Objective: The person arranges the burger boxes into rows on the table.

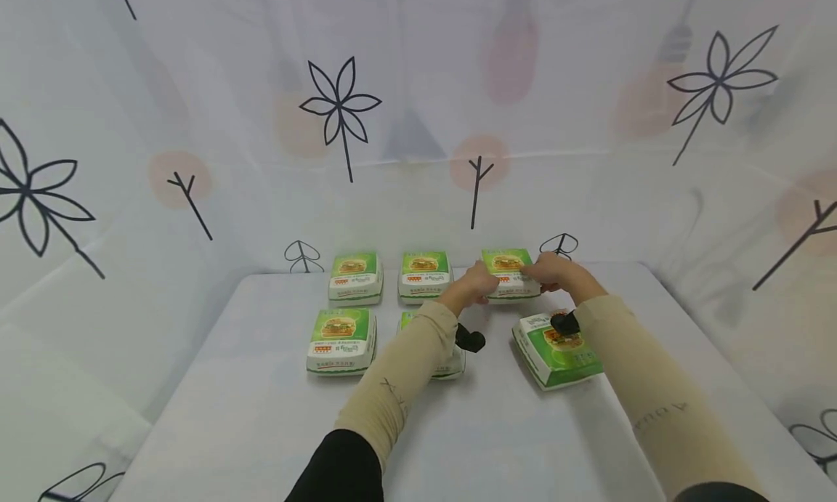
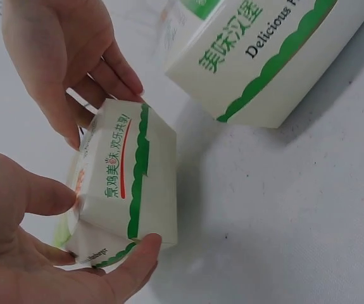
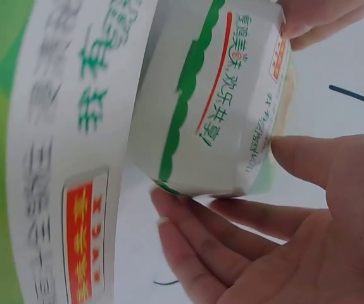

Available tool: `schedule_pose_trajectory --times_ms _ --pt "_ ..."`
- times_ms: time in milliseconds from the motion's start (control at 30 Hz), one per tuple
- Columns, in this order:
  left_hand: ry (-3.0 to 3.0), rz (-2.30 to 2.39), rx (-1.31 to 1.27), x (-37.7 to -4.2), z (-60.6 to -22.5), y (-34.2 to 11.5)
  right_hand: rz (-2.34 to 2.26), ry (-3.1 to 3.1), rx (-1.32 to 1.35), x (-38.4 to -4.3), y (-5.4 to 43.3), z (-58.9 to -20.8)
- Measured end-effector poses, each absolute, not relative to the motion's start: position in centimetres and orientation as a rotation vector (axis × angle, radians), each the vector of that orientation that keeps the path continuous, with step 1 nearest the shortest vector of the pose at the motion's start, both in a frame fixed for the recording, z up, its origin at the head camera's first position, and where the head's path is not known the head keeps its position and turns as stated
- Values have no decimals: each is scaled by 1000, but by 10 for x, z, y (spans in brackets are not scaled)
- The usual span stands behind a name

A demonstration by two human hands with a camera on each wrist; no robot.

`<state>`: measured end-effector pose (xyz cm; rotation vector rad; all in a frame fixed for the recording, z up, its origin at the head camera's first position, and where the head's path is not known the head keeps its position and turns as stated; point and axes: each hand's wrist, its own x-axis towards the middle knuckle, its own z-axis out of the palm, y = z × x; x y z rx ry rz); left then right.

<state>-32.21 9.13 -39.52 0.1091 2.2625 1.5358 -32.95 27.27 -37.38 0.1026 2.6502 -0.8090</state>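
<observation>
A green-and-white burger box (image 1: 508, 264) stands at the right end of the back row, between both hands. My left hand (image 1: 468, 287) grips its left side, thumb on the upper edge and fingers low on the side in the left wrist view. From the right, my right hand (image 1: 561, 272) holds the opposite side, its thumb at the top edge and fingertips by the bottom edge in the right wrist view. Nearer to me, another burger box (image 1: 556, 349) sits turned at an angle below the right wrist. The left forearm partly hides the front middle burger box (image 1: 451, 365).
Two more boxes, a back left box (image 1: 355, 278) and a back middle box (image 1: 425, 277), share the back row. A front left box (image 1: 341, 342) stands left of the left forearm. Behind the white table (image 1: 261, 400) hangs a patterned curtain (image 1: 405, 197).
</observation>
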Motion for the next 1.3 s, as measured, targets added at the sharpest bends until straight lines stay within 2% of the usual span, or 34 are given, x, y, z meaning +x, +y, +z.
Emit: schedule_pose_trajectory --times_ms 433,700,933,1067,1300 --pt "2245 1615 10 -341 -418 101 -836 2704 193 -336 265 -387" --pt "2251 1584 -79 -341 -422 102 -864 2679 231 -334 264 -388" --pt "2345 1480 5 -338 -407 95 -769 2742 106 -332 282 -379" --pt "2353 1437 92 -328 -396 89 -710 2746 64 -316 283 -361" --pt "2301 1250 294 -303 -386 78 -618 2776 2 -296 297 -354"
